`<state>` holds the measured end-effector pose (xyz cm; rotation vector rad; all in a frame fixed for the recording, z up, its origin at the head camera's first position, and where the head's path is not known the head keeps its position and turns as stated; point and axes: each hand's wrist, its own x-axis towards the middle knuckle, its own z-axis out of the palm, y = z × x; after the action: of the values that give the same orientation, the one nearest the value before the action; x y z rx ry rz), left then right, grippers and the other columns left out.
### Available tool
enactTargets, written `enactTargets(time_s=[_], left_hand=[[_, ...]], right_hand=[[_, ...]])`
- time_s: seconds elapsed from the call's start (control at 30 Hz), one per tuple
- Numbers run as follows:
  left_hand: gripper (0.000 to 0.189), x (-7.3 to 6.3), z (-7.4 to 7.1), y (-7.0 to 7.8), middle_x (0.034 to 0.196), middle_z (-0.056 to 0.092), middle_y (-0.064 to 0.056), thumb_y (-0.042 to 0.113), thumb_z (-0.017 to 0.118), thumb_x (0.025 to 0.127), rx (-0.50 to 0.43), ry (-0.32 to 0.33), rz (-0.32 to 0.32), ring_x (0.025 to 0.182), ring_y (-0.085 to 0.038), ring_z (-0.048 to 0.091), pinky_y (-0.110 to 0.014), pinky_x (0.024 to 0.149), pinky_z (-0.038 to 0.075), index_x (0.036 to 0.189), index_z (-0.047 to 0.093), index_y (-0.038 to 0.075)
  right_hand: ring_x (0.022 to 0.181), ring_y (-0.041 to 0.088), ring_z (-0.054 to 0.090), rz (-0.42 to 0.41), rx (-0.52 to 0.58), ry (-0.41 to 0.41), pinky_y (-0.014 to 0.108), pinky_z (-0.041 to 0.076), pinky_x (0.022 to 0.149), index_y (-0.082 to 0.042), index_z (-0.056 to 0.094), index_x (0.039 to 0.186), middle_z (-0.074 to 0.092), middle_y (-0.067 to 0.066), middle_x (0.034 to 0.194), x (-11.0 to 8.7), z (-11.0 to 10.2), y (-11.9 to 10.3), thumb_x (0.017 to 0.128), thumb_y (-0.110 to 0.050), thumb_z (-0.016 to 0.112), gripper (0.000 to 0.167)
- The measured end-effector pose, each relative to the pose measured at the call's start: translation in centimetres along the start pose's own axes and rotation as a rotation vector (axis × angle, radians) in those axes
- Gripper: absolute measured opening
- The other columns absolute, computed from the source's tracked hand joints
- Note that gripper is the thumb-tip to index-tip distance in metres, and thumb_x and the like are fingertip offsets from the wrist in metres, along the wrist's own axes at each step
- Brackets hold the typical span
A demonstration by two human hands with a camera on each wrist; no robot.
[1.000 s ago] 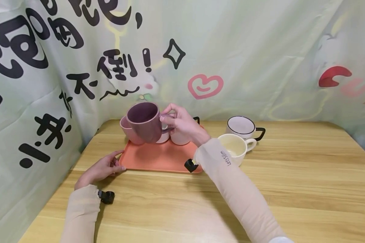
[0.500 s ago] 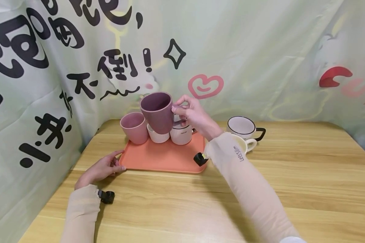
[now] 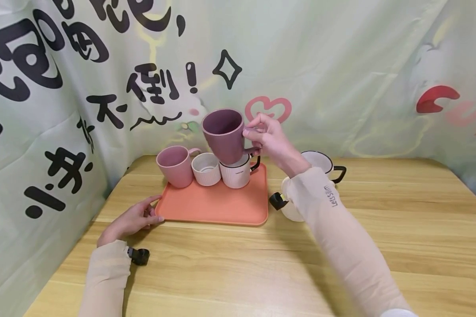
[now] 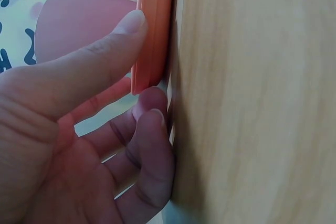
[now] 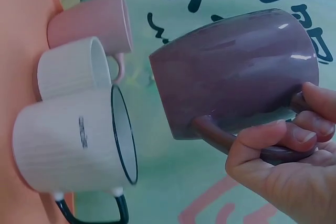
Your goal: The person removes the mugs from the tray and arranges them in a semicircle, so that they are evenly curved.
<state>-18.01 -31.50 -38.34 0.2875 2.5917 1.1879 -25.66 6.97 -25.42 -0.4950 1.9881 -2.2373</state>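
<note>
My right hand (image 3: 273,140) pinches the handle of a purple mug (image 3: 224,138), held upright in the air over the back right of the orange tray (image 3: 212,209). In the right wrist view my fingers curl round the purple mug's handle (image 5: 215,135). On the tray a pink mug (image 3: 175,169), a small white ribbed cup (image 3: 206,171) and a white mug with a black rim and handle (image 3: 236,175) stand in a row. My left hand (image 3: 132,219) holds the tray's front left corner, its thumb (image 4: 131,22) over the rim and fingers at the underside.
Right of the tray stand a cream mug (image 3: 291,210), mostly hidden by my right sleeve (image 3: 321,193), and a white mug with a black rim (image 3: 319,158) behind it. A printed cloth (image 3: 341,88) hangs along the back and left of the wooden table (image 3: 412,229).
My right hand has carried the purple mug up and to the right, from beside the pink mug to above the black-rimmed mug on the tray. The left hand has stayed in place.
</note>
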Motion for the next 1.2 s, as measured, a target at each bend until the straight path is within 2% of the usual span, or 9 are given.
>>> enactTargets(time_s=[0.1, 0.17, 0.2, 0.23, 0.33, 0.37, 0.6, 0.83, 1.2], left_hand=[[0.075, 0.1, 0.0, -0.1, 0.089, 0.052, -0.01, 0.006, 0.07, 0.096, -0.004, -0.003, 0.003, 0.071, -0.018, 0.052, -0.027, 0.061, 0.048, 0.152, 0.025, -0.014], [0.075, 0.1, -0.1, 0.0, 0.089, 0.051, -0.01, 0.006, 0.071, 0.096, -0.004, -0.005, 0.007, 0.071, -0.018, 0.051, -0.027, 0.061, 0.048, 0.152, 0.025, -0.014], [0.075, 0.1, -0.1, 0.0, 0.089, 0.051, -0.01, 0.006, 0.071, 0.096, -0.005, -0.005, 0.008, 0.071, -0.018, 0.051, -0.027, 0.061, 0.048, 0.152, 0.025, -0.014], [0.075, 0.1, -0.1, 0.0, 0.088, 0.051, -0.01, 0.006, 0.071, 0.096, -0.005, -0.004, 0.008, 0.071, -0.018, 0.051, -0.026, 0.061, 0.048, 0.152, 0.025, -0.014], [0.075, 0.0, -0.1, 0.1, 0.088, 0.051, -0.01, 0.006, 0.07, 0.096, -0.008, -0.005, 0.009, 0.071, -0.017, 0.05, -0.026, 0.06, 0.047, 0.152, 0.024, -0.015], [0.075, 0.0, -0.1, 0.1, 0.088, 0.051, -0.01, 0.006, 0.07, 0.096, -0.01, -0.006, 0.007, 0.071, -0.017, 0.049, -0.026, 0.06, 0.047, 0.152, 0.024, -0.014], [0.076, 0.0, 0.0, 0.1, 0.089, 0.051, -0.01, 0.006, 0.071, 0.096, -0.004, -0.008, -0.001, 0.071, -0.018, 0.051, -0.027, 0.06, 0.048, 0.152, 0.025, -0.014], [0.074, -0.1, -0.2, 0.1, 0.089, 0.051, -0.01, 0.005, 0.07, 0.096, 0.004, -0.001, 0.001, 0.07, -0.019, 0.051, -0.027, 0.06, 0.048, 0.152, 0.025, -0.015], [0.074, -0.2, 0.0, 0.3, 0.089, 0.052, -0.01, 0.007, 0.07, 0.097, 0.035, 0.006, 0.005, 0.071, -0.02, 0.052, -0.027, 0.06, 0.048, 0.152, 0.025, -0.015]], right_hand=[[0.056, 0.016, 0.033, -0.013, 0.013, 0.007, 0.027, 0.035, 0.053, -0.009, 0.051, 0.091, 0.054, 0.008, 0.131, -0.1, -0.7, 0.0, 0.099, 0.005, 0.057, 0.017], [0.056, 0.016, 0.034, -0.023, 0.017, 0.01, 0.027, 0.036, 0.053, -0.009, 0.052, 0.09, 0.053, 0.009, 0.133, -0.2, -1.1, -0.1, 0.099, 0.006, 0.056, 0.018], [0.056, 0.016, 0.034, -0.028, 0.018, 0.011, 0.027, 0.037, 0.053, -0.008, 0.052, 0.09, 0.058, 0.01, 0.126, -0.2, -1.4, -0.1, 0.098, 0.006, 0.056, 0.017], [0.055, 0.016, 0.034, -0.031, 0.016, 0.012, 0.027, 0.037, 0.052, -0.008, 0.052, 0.09, 0.061, 0.008, 0.109, -0.3, -1.6, -0.2, 0.098, 0.006, 0.057, 0.017], [0.055, 0.016, 0.035, -0.035, 0.006, 0.026, 0.027, 0.039, 0.052, -0.009, 0.052, 0.091, 0.049, 0.002, 0.07, -0.4, -2.2, -0.3, 0.098, 0.005, 0.057, 0.017], [0.055, 0.016, 0.035, -0.035, 0.008, 0.027, 0.027, 0.039, 0.052, -0.008, 0.051, 0.091, 0.049, 0.001, 0.067, -0.5, -2.5, -0.3, 0.098, 0.005, 0.057, 0.016], [0.057, 0.017, 0.034, -0.025, -0.001, 0.058, 0.029, 0.038, 0.055, -0.011, 0.05, 0.091, 0.047, -0.001, 0.065, -0.9, -4.1, -0.2, 0.099, 0.004, 0.056, 0.017], [0.059, 0.017, 0.033, -0.03, 0.038, 0.063, 0.029, 0.037, 0.057, -0.01, 0.051, 0.091, 0.057, -0.002, 0.073, -1.5, -5.5, -0.5, 0.1, 0.003, 0.055, 0.016], [0.061, 0.017, 0.03, -0.022, 0.097, 0.08, 0.03, 0.039, 0.059, -0.009, 0.052, 0.094, 0.047, 0.001, 0.067, -2.6, -7.7, -0.9, 0.1, 0.004, 0.054, 0.015]])
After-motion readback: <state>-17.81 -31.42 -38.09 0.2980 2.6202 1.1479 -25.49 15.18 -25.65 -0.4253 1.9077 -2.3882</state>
